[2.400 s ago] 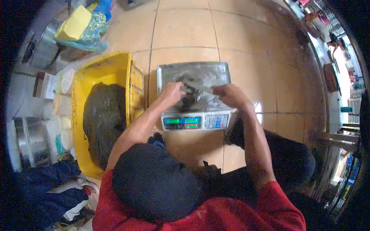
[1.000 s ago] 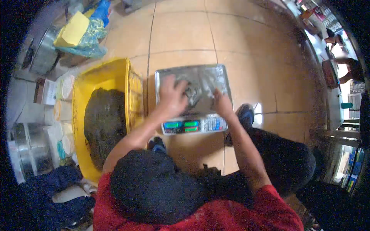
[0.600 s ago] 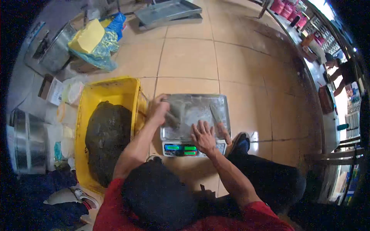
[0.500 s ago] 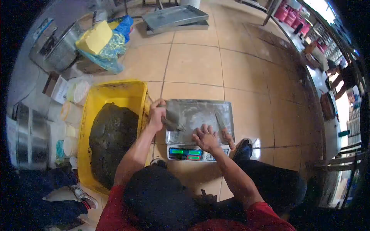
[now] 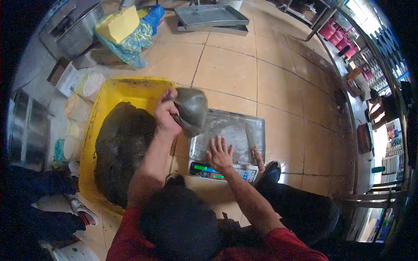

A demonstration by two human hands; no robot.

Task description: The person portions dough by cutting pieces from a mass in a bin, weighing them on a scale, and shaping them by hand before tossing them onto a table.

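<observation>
My left hand (image 5: 167, 114) grips a lump of dark grey-green dough (image 5: 191, 111), raised between the yellow tub and the scale's tray. The lump is blurred and hangs over the tray's left edge. Spread fingers of my right hand (image 5: 220, 153) lie over the front part of the metal tray (image 5: 230, 126), with nothing held. A knife (image 5: 257, 157) with a brownish handle rests along the tray's right side. Green digits glow on the scale's display (image 5: 200, 167). A large dark mass of the same dough (image 5: 124, 150) fills much of the yellow tub (image 5: 90, 130).
Stacked metal trays (image 5: 211, 16) lie on the tiled floor ahead. Yellow and blue bags (image 5: 126, 35) and a metal pot (image 5: 80, 37) stand at the upper left, plastic containers (image 5: 78, 108) beside the tub. Another person's shoe (image 5: 85, 212) shows at lower left; someone is at the far-right counter.
My left hand has lifted the dough lump up off the tray. My right hand has shifted slightly left on the tray. The whole view has moved a little.
</observation>
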